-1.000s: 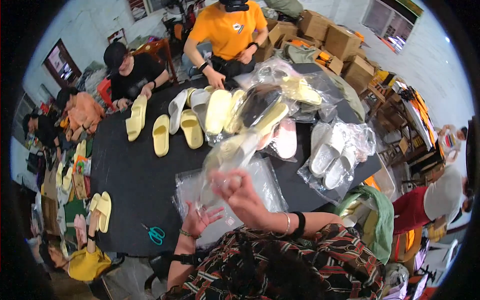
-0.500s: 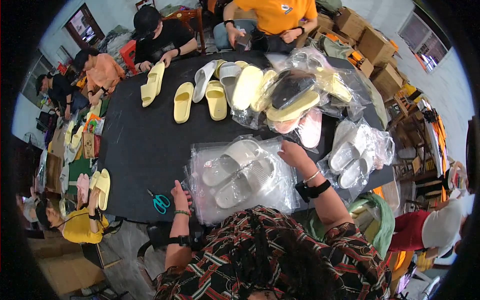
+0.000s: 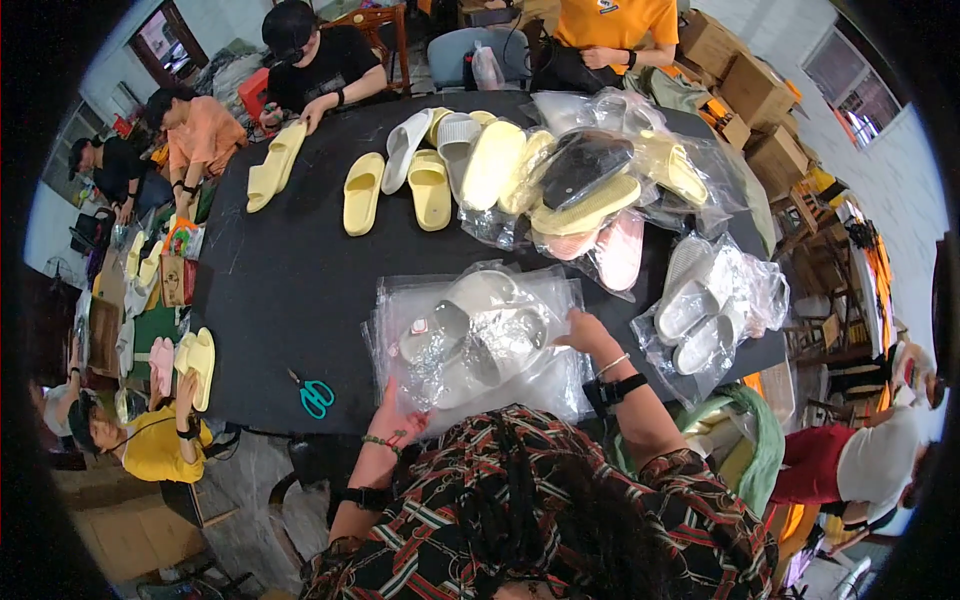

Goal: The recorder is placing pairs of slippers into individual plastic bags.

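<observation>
A pair of white slide sandals [image 3: 480, 335] lies inside a clear plastic bag [image 3: 395, 310], on top of a stack of similar bags at the near side of the black table. My left hand [image 3: 398, 412] is at the bag's lower left corner, its fingers closed on the plastic edge and partly seen through it. At the right edge, my right hand [image 3: 588, 335] pinches the bag. Blue-handled scissors [image 3: 316, 399] rest on the table left of my left hand. Another bagged pair of white slides [image 3: 697, 308] sits to the right of my right hand.
Loose yellow slides [image 3: 363, 195] and bagged slides [image 3: 585, 205] spread along the far side of the black table [image 3: 290, 290]. Across it, a person in black [image 3: 318, 70] touches a yellow slide [image 3: 275, 168]. A green cloth-lined container [image 3: 740, 440] stands at the near right.
My left hand has moved right onto the bag's corner and closed on it. The bagged slides have shifted inside the plastic. Across the table, the yellow slide has moved left and down.
</observation>
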`<state>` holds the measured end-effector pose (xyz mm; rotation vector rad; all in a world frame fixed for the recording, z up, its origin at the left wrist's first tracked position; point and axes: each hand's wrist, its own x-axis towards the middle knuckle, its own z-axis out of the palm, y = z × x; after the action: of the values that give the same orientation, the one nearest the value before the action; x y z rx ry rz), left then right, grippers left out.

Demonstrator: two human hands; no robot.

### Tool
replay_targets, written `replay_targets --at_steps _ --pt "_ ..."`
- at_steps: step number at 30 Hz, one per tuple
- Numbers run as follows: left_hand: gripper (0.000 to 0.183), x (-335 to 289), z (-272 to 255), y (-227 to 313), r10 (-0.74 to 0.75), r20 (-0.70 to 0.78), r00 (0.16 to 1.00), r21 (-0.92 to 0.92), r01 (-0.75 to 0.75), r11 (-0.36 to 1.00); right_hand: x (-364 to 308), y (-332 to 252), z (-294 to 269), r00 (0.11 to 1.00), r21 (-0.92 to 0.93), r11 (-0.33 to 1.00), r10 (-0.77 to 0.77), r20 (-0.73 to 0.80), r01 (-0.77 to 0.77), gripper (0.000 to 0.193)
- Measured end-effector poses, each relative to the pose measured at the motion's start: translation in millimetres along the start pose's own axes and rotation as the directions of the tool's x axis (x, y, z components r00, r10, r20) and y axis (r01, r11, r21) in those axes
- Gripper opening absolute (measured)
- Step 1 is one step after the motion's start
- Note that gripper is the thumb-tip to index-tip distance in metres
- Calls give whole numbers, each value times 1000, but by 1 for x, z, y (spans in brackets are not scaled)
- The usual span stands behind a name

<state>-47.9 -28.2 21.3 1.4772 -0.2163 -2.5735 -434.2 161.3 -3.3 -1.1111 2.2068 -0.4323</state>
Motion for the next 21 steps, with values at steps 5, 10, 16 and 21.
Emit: replay_targets --at_steps 5,10,16,21 --pt "49 -17 7 -6 149 -231 962 170 -111 979 -11 1 -1 965 -65 972 213 -154 -225 55" --pt "44 5 -16 -1 73 -70 995 331 -46 943 -4 17 5 981 21 984 177 -82 -175 53" --pt "64 13 12 5 397 -103 912 643 -244 726 -26 -20 -7 969 123 992 67 -237 -38 44" --pt "69 14 -11 -4 562 -415 715 792 -21 611 -60 -32 -9 995 247 964 94 12 -94 50"
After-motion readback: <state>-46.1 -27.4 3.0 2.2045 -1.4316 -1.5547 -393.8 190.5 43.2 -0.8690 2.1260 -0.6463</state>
